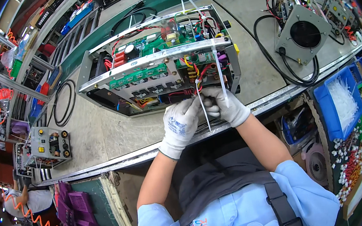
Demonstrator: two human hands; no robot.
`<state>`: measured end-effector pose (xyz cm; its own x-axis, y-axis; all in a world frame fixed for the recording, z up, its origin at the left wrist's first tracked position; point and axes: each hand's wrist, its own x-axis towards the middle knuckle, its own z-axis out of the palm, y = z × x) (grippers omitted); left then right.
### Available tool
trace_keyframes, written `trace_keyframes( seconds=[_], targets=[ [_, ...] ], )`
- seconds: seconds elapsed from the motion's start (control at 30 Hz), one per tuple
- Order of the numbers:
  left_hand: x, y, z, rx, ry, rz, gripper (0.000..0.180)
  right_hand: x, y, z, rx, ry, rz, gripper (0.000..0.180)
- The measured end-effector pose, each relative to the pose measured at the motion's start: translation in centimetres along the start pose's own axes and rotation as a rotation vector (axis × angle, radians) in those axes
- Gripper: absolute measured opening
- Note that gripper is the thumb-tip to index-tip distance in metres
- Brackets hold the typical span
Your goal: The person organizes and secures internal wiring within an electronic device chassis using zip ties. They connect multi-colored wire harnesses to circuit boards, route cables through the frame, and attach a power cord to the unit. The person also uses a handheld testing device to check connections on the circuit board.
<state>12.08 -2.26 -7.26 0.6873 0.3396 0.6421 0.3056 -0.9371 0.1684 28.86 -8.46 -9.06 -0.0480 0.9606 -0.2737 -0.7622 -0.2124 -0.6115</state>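
An open metal chassis [152, 56] with green circuit boards and coloured wires stands on the bench before me. Both hands wear white gloves and meet at its near side, just below a bundle of red, yellow and black wires [197, 79]. A white cable tie [205, 115] comes down from that bundle between my hands. My left hand [181, 121] is closed, its fingertips pinching at this tie. My right hand [227, 107] is closed beside it, fingers curled; what they grip is hidden. A second white tie [217, 64] hangs from the top rail across the right glove.
A grey unit with a round fan [305, 34] and black cable stands at right. Smaller units [46, 148] sit at left near a coiled cable [65, 104]. A blue bin of white ties [343, 103] is low right; purple trays [81, 209] are low left, near another person [37, 201].
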Motion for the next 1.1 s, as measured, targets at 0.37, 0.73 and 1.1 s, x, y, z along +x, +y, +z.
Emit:
trace_keyframes(
  seconds=[0.37,0.73,1.1],
  targets=[
    [1.0,1.0,0.0,-0.364,-0.028,-0.366,0.014,1.3,1.2,-1.8,0.261,-0.354,-0.020,0.023],
    [-1.9,3.2,1.5,-0.951,0.352,-0.813,0.019,-0.7,0.4,-0.7,-0.129,-0.155,-0.141,0.020],
    [0.0,-0.2,3.6,-1.230,0.362,-0.974,0.017,-0.1,1.8,1.2,-0.354,0.094,-0.283,0.020]
  ],
)
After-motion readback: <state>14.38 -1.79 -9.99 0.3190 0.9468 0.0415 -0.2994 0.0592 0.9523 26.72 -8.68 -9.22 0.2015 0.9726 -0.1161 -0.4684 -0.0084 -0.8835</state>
